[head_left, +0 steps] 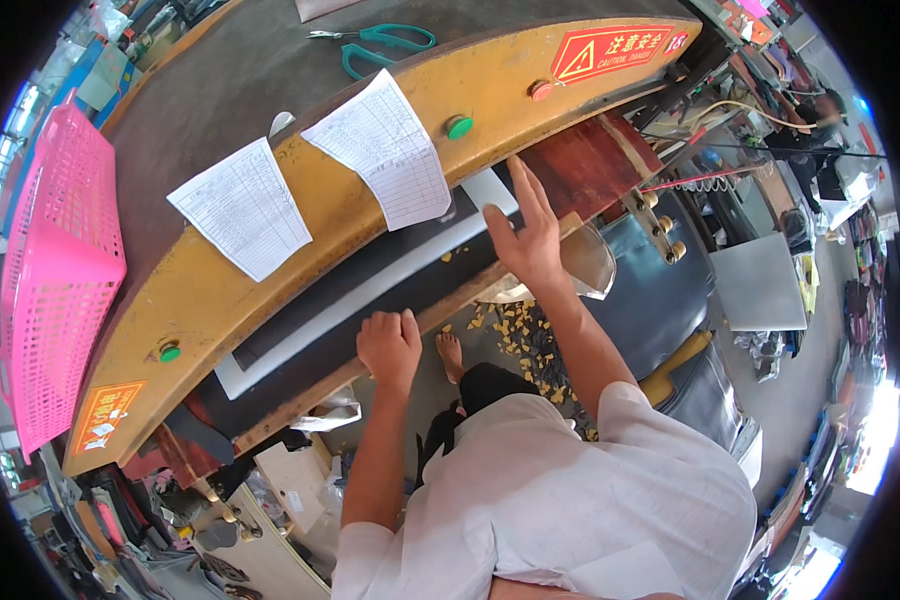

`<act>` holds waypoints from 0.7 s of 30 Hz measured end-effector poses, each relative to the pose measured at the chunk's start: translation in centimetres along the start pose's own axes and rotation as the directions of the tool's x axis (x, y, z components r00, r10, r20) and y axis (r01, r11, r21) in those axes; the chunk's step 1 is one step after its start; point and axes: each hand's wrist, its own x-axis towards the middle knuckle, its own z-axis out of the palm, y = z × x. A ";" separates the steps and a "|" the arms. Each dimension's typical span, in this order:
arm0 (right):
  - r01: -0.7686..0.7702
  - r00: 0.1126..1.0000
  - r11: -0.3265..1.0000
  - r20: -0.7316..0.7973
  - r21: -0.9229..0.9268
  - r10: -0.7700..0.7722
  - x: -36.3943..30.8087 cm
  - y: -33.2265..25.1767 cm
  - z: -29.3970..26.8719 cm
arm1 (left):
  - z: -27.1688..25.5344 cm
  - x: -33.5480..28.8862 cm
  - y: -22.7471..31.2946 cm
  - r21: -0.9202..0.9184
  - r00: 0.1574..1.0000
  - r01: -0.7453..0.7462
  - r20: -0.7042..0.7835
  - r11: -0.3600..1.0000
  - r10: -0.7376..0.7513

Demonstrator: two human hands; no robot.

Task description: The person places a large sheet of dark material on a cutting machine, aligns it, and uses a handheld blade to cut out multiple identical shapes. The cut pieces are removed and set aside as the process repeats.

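Observation:
Under a yellow machine beam, a long white strip lies slantwise on a black sheet. My right hand is open with fingers stretched forward, over the strip's right end beside the beam's lower edge. It appears to hold nothing; whether it touches the strip is unclear. My left hand is closed, its fingers curled down at the wooden front edge of the machine bed. What is inside those fingers, if anything, is hidden.
Two paper sheets hang on the beam, which carries green buttons and a red one. Teal-handled scissors lie on top; a pink basket stands at left. Yellow scraps litter the floor. Far right, another person is visible.

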 end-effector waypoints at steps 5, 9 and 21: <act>0.063 0.982 0.997 0.176 0.033 -0.068 3.1 -0.5 4.2 | 2.4 3.6 -2.8 0.074 0.995 -0.035 -0.091 0.997 0.042; -0.076 0.964 0.993 0.260 0.095 0.049 -1.7 2.9 4.4 | 2.8 5.7 -3.7 0.077 0.997 0.011 -0.080 0.997 -0.005; 0.181 0.938 0.982 0.308 -0.052 -0.157 -5.9 6.3 7.3 | 2.1 5.9 -2.9 0.044 0.993 0.060 -0.100 0.997 -0.055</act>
